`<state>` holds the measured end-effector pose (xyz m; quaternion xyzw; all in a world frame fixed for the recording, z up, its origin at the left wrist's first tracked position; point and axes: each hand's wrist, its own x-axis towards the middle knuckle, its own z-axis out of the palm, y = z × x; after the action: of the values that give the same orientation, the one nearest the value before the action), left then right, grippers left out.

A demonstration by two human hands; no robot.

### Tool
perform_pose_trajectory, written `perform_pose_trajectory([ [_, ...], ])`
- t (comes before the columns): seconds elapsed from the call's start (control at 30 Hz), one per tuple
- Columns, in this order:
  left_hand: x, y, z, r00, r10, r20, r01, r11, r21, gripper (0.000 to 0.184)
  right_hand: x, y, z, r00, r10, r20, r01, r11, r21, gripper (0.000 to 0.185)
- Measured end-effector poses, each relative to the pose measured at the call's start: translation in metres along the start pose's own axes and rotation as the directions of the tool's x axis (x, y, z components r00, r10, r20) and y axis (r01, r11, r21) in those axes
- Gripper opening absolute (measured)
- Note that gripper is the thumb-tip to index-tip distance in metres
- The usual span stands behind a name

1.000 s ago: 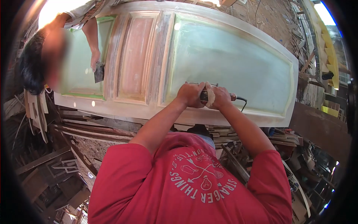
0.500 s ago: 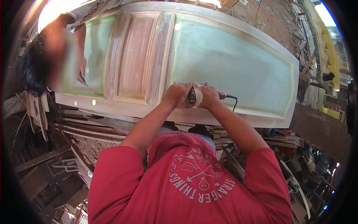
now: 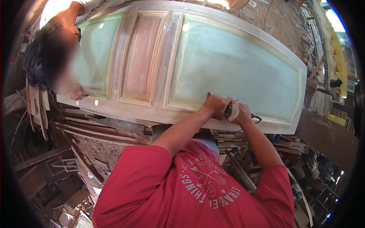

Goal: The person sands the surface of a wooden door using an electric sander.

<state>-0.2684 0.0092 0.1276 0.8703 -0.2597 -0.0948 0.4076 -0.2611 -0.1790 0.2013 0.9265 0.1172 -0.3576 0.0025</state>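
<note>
Right of centre, the left hand (image 3: 217, 106) and right hand (image 3: 243, 113) clasp a power tool (image 3: 228, 110). Beneath lies a panelled door (image 3: 235, 64).

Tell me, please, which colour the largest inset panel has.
The largest inset panel is pale blue-green; it shows best in the head view.

Both hands grip a dark power tool (image 3: 228, 110) low over the near edge of a panelled door (image 3: 146, 115): the left hand (image 3: 216, 105) at its left end, the right hand (image 3: 243, 114) just beside, with a black cord (image 3: 259, 119) curving off past it. The door has a large blue-green panel (image 3: 235, 64), a narrow reddish panel (image 3: 142, 57) and a greenish panel (image 3: 95, 57). Beside that last panel a co-worker leans in, one hand (image 3: 77, 92) at its lower edge. Wood strips (image 3: 102, 133) lie below.
</note>
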Motion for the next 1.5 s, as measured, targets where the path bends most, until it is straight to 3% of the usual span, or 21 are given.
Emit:
perform_pose_trajectory([
  [0.17,-0.010,-0.009,-0.022,0.999,-0.035,0.019,0.035,0.999,0.003,0.061,0.008,-0.024,-0.001,0.999,-0.022,-0.032,0.022,1.000,0.013,0.091],
  [0.27,-0.020,-0.021,-0.041,0.999,-0.045,0.003,0.045,0.999,0.025,0.062,0.021,-0.035,0.008,0.979,-0.131,-0.154,0.136,0.991,0.017,0.083],
  [0.4,-0.040,-0.041,-0.061,0.997,-0.076,-0.016,0.077,0.995,0.070,0.064,0.038,-0.059,0.015,0.952,-0.225,-0.207,0.240,0.969,0.053,0.088],
  [0.43,-0.045,-0.044,-0.067,0.996,-0.082,-0.021,0.084,0.993,0.080,0.065,0.040,-0.076,0.004,0.978,-0.179,-0.107,0.181,0.983,0.014,0.087],
  [0.53,-0.064,-0.053,-0.084,0.993,-0.092,-0.076,0.097,0.992,0.077,0.066,0.054,-0.081,0.035,0.841,-0.323,-0.434,0.393,0.916,0.079,0.081],
  [0.6,-0.071,-0.059,-0.092,0.992,-0.099,-0.074,0.106,0.989,0.100,0.068,0.048,-0.115,-0.008,0.963,-0.251,-0.100,0.262,0.958,0.118,0.062],
  [0.63,-0.075,-0.066,-0.094,0.993,-0.104,-0.048,0.109,0.986,0.128,0.068,0.051,-0.115,0.000,0.952,-0.260,-0.159,0.286,0.944,0.167,0.053],
  [0.73,-0.082,-0.084,-0.099,0.988,-0.154,0.015,0.147,0.964,0.222,0.073,0.066,-0.123,0.018,0.944,-0.256,-0.206,0.297,0.933,0.204,0.049],
  [0.77,-0.080,-0.074,-0.108,0.992,-0.128,-0.012,0.128,0.971,0.204,0.073,0.095,-0.128,0.051,0.921,-0.310,-0.235,0.344,0.931,0.121,0.047],
  [0.8,-0.081,-0.075,-0.109,0.996,-0.072,-0.058,0.082,0.978,0.190,0.072,0.087,-0.129,0.039,0.928,-0.317,-0.196,0.344,0.932,0.119,0.057],
  [0.87,-0.076,-0.070,-0.117,0.997,-0.062,-0.041,0.070,0.969,0.237,0.071,0.079,-0.136,0.036,0.879,-0.295,-0.374,0.375,0.913,0.161,0.069],
  [0.93,-0.067,-0.072,-0.117,0.998,-0.044,-0.054,0.056,0.965,0.256,0.070,0.083,-0.130,0.039,0.852,-0.275,-0.446,0.399,0.891,0.214,0.079],
  [1.03,-0.042,-0.079,-0.117,0.999,-0.026,-0.019,0.030,0.949,0.313,0.070,0.097,-0.124,0.028,0.896,-0.220,-0.385,0.309,0.933,0.184,0.079],
  [1.23,0.020,-0.068,-0.124,0.994,0.008,0.106,-0.039,0.955,0.294,0.074,0.097,-0.096,-0.002,0.896,-0.057,-0.441,0.194,0.942,0.273,0.074],
  [1.4,-0.003,-0.060,-0.100,0.991,-0.070,0.115,0.027,0.941,0.338,0.076,0.093,-0.091,0.027,0.925,-0.092,-0.368,0.193,0.950,0.246,0.073],
  [1.5,-0.026,-0.059,-0.095,0.989,-0.095,0.114,0.049,0.936,0.348,0.074,0.075,-0.102,0.036,0.925,-0.113,-0.364,0.234,0.922,0.308,0.059],
])
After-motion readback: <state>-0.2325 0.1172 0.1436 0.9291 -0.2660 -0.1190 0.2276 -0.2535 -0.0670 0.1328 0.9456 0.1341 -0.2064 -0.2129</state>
